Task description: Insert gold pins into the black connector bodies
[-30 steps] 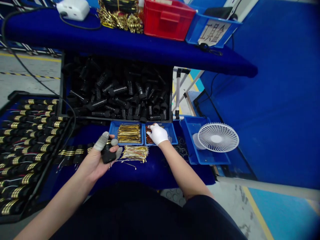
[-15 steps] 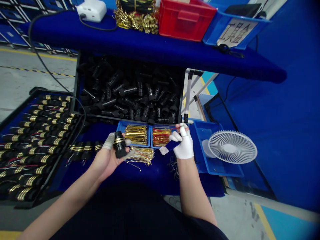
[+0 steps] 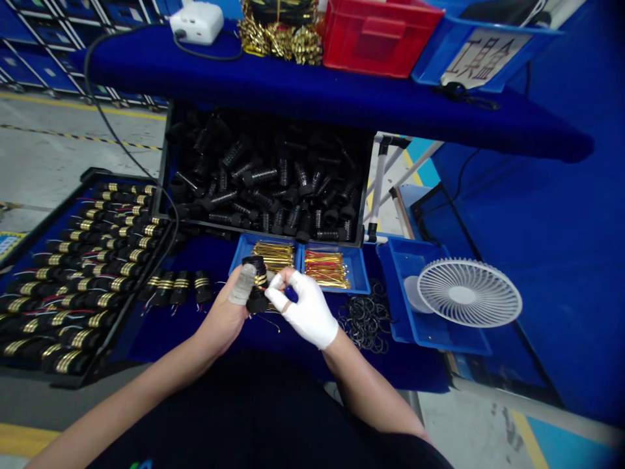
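My left hand, with covered fingertips, is closed around a black cylindrical part with gold rings. Against the part's right side, my white-gloved right hand has its thumb and fingers pinched together. A bit of thin red wire shows at the fingertips, mostly hidden. Something blue, which looks like the handle of a small tool, shows between the gloved fingers. Just behind the hands stand a blue tray of gold pins and a blue tray of red-and-gold wires.
Finished-looking ringed parts stand on the blue cloth, with many more in a black tray at left. A bin of black threaded parts lies behind. Black rings, a white fan and an overhanging shelf surround the workspace.
My right hand has moved left from the red-wire tray to the part in my left hand. The left hand has shifted slightly right, and the view has turned a little.
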Available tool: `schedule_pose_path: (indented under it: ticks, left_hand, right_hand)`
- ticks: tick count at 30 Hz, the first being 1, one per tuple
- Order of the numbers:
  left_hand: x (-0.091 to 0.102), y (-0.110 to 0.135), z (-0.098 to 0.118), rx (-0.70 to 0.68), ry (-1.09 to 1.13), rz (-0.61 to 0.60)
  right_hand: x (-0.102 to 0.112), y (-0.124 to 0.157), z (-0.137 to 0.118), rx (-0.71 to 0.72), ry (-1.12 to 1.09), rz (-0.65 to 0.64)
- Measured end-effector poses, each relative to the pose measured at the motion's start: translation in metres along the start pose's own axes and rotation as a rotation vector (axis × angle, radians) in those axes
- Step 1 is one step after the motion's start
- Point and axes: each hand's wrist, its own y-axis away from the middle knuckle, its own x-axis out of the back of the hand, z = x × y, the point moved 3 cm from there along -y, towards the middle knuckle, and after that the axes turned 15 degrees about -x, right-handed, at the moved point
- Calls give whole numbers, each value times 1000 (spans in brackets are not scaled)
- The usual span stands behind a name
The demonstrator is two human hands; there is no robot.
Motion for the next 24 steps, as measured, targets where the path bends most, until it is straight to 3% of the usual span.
schedule_pose_path:
  ticks: [3,5,10,13,15,17,21,24]
  left_hand:
    - [5,1,4,-177,-322,-61]
    - [6,2,4,-214,-396,-78]
    - [12,1,5,-154,-103,33]
    - [19,-2,9,-9,103,55]
    - [23,-2,7,136,226,24]
    - [24,0,-1,239,302,-14]
    - [23,9,-27,388,306,-171]
    - [23,18,-40,546,343,-279]
  right_hand:
    - [-7,0,5,30,-43,-16]
    - [-10,0,9,33,-72,-23]
    - [-3,-3,23,7,-158,98]
    - [14,-9,36,-106,-422,248]
    - [24,-11,37,-128,-414,308]
    - [26,-9,28,-30,-246,240]
    - [12,4,1,342,-28,-65]
    - [4,9,-6,420,-19,-70]
